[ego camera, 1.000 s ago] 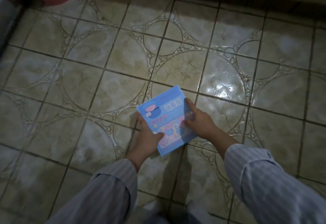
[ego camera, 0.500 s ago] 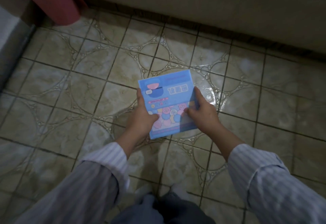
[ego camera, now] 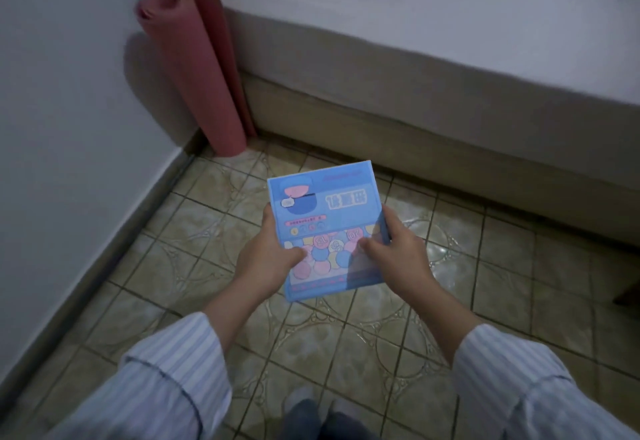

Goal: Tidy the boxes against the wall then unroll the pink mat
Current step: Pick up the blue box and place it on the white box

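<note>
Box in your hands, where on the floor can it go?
The box fits on bare tiles along the wall, below the rolled mat. Tiles beside the bed are free too. The corner by the mat is crowded.

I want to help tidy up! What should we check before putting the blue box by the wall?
1. Both hands hold the blue box: ok, left hand and right hand grip its sides.
2. Box closed: cannot tell.
3. Floor along the wall free: ok where visible.
4. Pink mat out of the way: ok, rolled, upright in the corner.
5. Other boxes: cannot tell, none in view.
</note>
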